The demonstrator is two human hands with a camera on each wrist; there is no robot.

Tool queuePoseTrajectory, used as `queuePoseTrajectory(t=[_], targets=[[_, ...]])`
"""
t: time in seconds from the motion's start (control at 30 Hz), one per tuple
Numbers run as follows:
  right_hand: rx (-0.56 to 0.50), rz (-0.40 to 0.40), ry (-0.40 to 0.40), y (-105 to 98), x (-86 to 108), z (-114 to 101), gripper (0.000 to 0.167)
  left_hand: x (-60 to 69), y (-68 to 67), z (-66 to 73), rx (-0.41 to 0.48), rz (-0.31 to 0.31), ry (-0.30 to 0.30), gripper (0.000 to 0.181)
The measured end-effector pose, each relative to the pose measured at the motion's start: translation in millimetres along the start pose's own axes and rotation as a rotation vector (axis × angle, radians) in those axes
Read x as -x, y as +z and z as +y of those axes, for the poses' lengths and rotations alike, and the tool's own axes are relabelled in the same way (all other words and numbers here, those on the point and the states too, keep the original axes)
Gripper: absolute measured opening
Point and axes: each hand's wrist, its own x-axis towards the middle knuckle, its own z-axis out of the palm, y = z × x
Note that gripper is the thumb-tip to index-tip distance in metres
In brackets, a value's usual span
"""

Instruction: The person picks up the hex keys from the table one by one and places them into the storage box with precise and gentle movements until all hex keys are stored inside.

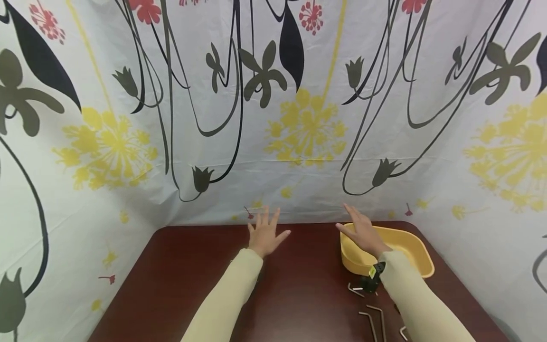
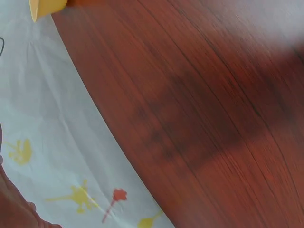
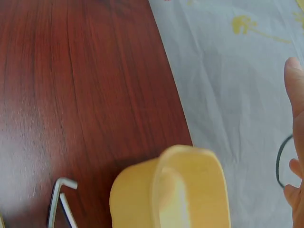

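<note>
In the head view my left hand [image 1: 264, 236] is held out over the far part of the table with its fingers spread, holding nothing. My right hand [image 1: 364, 233] reaches out in front of the yellow tub [image 1: 414, 237], fingers extended and thumb apart, also holding nothing. The tub stands at the table's far right corner, partly hidden by that hand and sleeve. Several hex keys [image 1: 381, 323] lie nearer, beside the right forearm. In the right wrist view a hex key [image 3: 55, 202] lies left of the tub [image 3: 135, 197].
The dark red-brown wooden table [image 1: 295, 285] meets a white flower-patterned cloth [image 1: 265, 180] along its back and sides. A small black device [image 1: 376, 273] with a yellow mark sits on the right wrist. The left hand's shadow falls on the wood in the left wrist view.
</note>
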Motion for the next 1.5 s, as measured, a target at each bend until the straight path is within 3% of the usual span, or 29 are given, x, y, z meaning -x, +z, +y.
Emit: queuePoseTrajectory(t=[0.33,0.63,0.9,1.1,1.33,1.5], targets=[[0.008,0.018,0.039,-16.3,31.4,28.0,0.074,-2.4,14.0,30.2,0.044,-0.036,0.076,0.069],[-0.06,0.023,0.102,-33.1,66.6,46.6,0.074,-1.0,32.0,56.9,0.071,-0.076,0.124,0.067],[0.005,0.174,0.13,-43.1,104.7,73.9,0.068,2.7,48.7,80.9,0.094,-0.119,0.156,0.066],[-0.011,0.262,0.157,-54.1,134.3,90.5,0.064,3.4,63.1,95.8,0.068,-0.152,0.183,0.064],[-0.042,0.283,0.169,-61.8,168.2,100.6,0.062,6.0,78.2,112.8,0.085,-0.187,0.217,0.06],[-0.004,0.261,0.238,-57.8,189.7,107.9,0.066,8.1,90.4,125.9,0.087,-0.213,0.239,0.057]])
